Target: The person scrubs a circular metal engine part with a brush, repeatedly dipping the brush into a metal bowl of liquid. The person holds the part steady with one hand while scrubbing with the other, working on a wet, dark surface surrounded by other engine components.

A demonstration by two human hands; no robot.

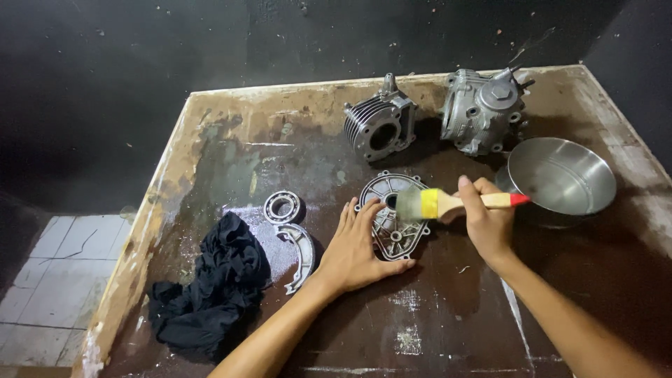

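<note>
Brushing, head view: a metal engine cover (392, 215) lies flat on the wet brown counter (448, 315), near its middle, under both hands.
Left hand (357, 245): released, fingers spread flat, palm pressing on the cover's left edge to pin it.
Right hand (484, 222): clenched around the wooden handle of a paintbrush (448, 203), bristles down on the cover's upper part.
Near the right hand: a steel bowl (563, 175) just beside the brush's red handle tip; whether it holds liquid I cannot tell.
Behind: a finned cylinder (380, 126) and a cylinder head (483, 110), well apart from the hands.
Left of the cover: a ball bearing (283, 207), a curved brake shoe (299, 248), a black rag (217, 287).
Doing it well, as I judge it: keep the flat hand firm so the cover does not slide on the slick surface, work the bristles into the ribs and recesses, and keep fingertips clear of the brush's path.
</note>
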